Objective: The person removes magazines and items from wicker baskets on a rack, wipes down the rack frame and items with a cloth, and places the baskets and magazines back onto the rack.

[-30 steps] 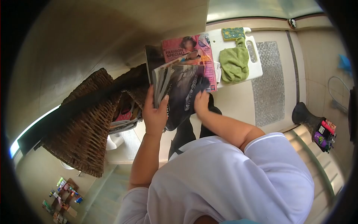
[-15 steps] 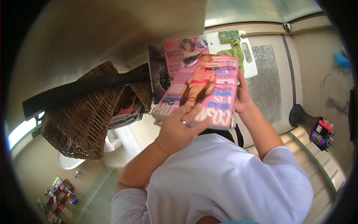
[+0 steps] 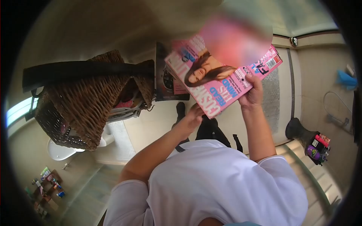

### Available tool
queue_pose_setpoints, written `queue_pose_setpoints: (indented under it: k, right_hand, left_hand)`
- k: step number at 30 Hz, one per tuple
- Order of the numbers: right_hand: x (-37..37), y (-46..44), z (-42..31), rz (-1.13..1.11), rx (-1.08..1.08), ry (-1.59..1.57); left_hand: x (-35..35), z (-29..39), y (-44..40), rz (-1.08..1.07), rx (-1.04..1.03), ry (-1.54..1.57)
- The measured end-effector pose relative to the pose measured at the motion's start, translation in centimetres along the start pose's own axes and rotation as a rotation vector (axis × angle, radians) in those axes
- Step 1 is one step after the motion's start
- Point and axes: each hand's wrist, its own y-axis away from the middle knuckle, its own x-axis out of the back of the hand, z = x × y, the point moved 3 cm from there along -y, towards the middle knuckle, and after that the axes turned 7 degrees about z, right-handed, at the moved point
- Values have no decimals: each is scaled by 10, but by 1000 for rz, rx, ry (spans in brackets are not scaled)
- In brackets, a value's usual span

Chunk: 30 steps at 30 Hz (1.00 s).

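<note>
Versus half a second ago: pink magazine (image 3: 220,81) is raised and turned, cover slanting across the view; it was lower and more upright. Left hand (image 3: 192,121) has slid off the cover, where it lay spread, down to the lower edge. Green cloth and sponge, seen earlier, are now hidden behind the magazine. One second ago a dark glossy cover was in the hands instead.

Magazine is between the two hands, in front of the torso, above the person's legs. Right hand (image 3: 252,92) grasps its right edge, thumb on top, fingers underneath. Left hand is at the lower corner, fingertips partly tucked under; can't tell whether it grips or just supports.

Writing: big pale "COSM..." along the lower-left edge, rest partly unreadable; blue "READ HIS MIND" by a long-haired cover figure. Past the right thumb, black "FAS..." and a barcode on pink; can't tell if same magazine or one below. Far end of the pink is blurred, no text legible.

Dark magazine (image 3: 163,71) with a watch on it lies left of the held one, partly covered. Wicker basket (image 3: 88,96) further left, more magazines (image 3: 126,112) at its opening, titles unreadable.
</note>
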Motion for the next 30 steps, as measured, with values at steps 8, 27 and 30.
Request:
queue_pose_setpoints:
  k: [8, 27, 30]
  right_hand:
    - [3, 1, 32, 104, -81, 53]
    - [-88, -62, -9, -694, 549, 1313]
    - [9, -99, 18, -337, -87, 1085]
  left_hand:
    - [-12, 57, -43, 361, -109, 427]
    - [-24, 125, 5, 355, 144, -459]
    - [-18, 120, 13, 343, 168, -493]
